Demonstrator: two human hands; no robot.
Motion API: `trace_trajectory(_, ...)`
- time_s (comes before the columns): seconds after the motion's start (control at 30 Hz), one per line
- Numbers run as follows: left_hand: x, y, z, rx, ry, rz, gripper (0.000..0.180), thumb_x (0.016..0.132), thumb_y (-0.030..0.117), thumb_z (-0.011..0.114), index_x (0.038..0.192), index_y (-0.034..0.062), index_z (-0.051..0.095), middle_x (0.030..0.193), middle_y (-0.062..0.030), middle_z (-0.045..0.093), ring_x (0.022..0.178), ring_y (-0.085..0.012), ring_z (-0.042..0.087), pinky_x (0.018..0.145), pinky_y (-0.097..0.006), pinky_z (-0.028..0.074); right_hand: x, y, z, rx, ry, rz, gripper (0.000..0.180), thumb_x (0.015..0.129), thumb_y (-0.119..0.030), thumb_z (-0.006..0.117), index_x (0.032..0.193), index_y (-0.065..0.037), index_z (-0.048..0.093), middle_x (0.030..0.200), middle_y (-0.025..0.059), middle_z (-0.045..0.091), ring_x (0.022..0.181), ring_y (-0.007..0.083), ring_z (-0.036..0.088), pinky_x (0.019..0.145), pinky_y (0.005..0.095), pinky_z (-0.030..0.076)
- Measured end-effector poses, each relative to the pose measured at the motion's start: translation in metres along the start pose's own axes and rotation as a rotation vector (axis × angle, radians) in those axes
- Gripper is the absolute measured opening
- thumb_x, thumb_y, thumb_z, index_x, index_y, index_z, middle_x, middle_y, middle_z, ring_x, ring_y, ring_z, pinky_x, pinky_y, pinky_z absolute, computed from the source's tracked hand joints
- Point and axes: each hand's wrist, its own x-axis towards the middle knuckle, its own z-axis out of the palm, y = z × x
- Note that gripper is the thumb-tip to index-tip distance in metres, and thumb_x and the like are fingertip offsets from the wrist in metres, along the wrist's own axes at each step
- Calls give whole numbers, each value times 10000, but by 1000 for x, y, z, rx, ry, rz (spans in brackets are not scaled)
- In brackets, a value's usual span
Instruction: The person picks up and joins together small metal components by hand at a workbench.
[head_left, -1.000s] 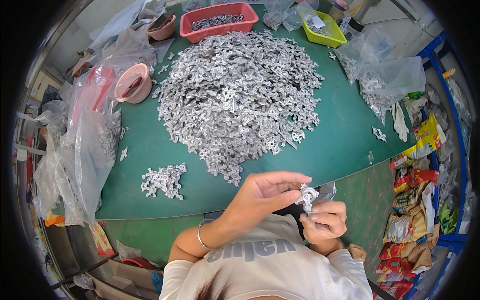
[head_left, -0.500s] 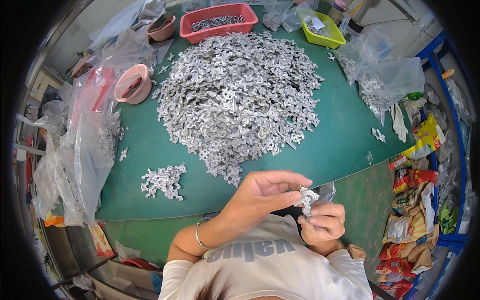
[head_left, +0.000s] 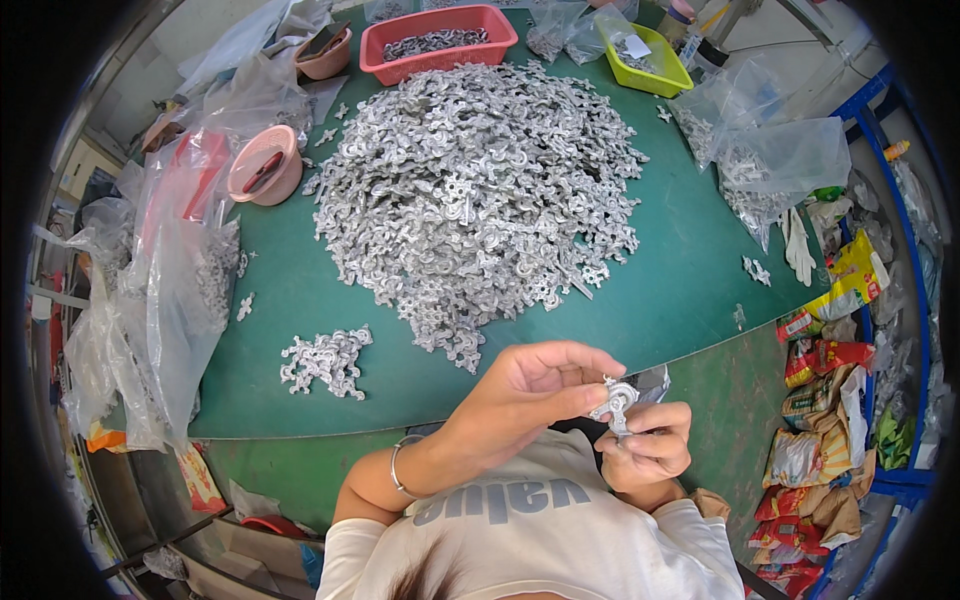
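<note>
Just off the near edge of the table, both my hands hold one small silver-grey metal casting [head_left: 617, 402] with a curved, ring-like top. My left hand [head_left: 525, 395] pinches its left side between thumb and fingers. The fingers of my right hand [head_left: 652, 445] are closed round its lower end, hiding that part. Beyond my hands rises a big heap of similar metal castings [head_left: 480, 190]. To the left of the heap's front lies a small separate pile of castings [head_left: 327, 362].
A red basket [head_left: 372, 58] of metal parts and a yellow-green basket [head_left: 655, 82] stand at the back. At left are a pink basket [head_left: 285, 180] and plastic bags [head_left: 170, 310]; another bag of parts [head_left: 760, 180] lies right. The green table [head_left: 690, 290] has a curved-looking near edge.
The casting has turned slightly in my fingers. My right fingers have shifted a little on its lower end; my left hand has hardly moved.
</note>
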Motion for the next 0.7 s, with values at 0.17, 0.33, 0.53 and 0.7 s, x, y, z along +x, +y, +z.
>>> trace_trajectory(0.17, -1, 2, 0, -34, 8, -37, 229, 814, 9, 544, 1038, -35, 535, 934, -89, 583, 860, -133, 556, 764, -263, 439, 4, -3, 0, -11, -45, -10, 413, 557, 54, 767, 886, -73, 550, 845, 94, 490, 525, 126, 497, 430, 227, 408)
trace_trajectory(0.33, 0, 4, 0, -101, -11, -90, 228, 815, 18, 536, 1037, -35, 533, 934, -89, 580, 851, -135, 553, 757, -261, 439, 5, -3, 1, -25, -60, -38, 427, 539, 42, 781, 877, -83, 552, 830, 84, 495, 536, 141, 503, 442, 247, 421)
trace_trajectory(0.53, 1, 5, -1, -163, -42, -116, 226, 823, 38, 527, 1038, -30, 526, 925, -85, 572, 853, -136, 543, 757, -259, 434, 8, -7, 2, -40, -54, -36, 426, 522, 28, 793, 865, -86, 566, 829, 73, 521, 592, 149, 510, 466, 250, 427)
trace_trajectory(0.7, 1, 3, -1, -158, -53, -102, 228, 827, 43, 526, 1044, -29, 522, 933, -87, 569, 859, -138, 543, 762, -263, 433, 11, -9, 3, -61, -51, -35, 420, 509, 23, 798, 852, -92, 587, 820, 65, 527, 598, 152, 507, 479, 243, 428)
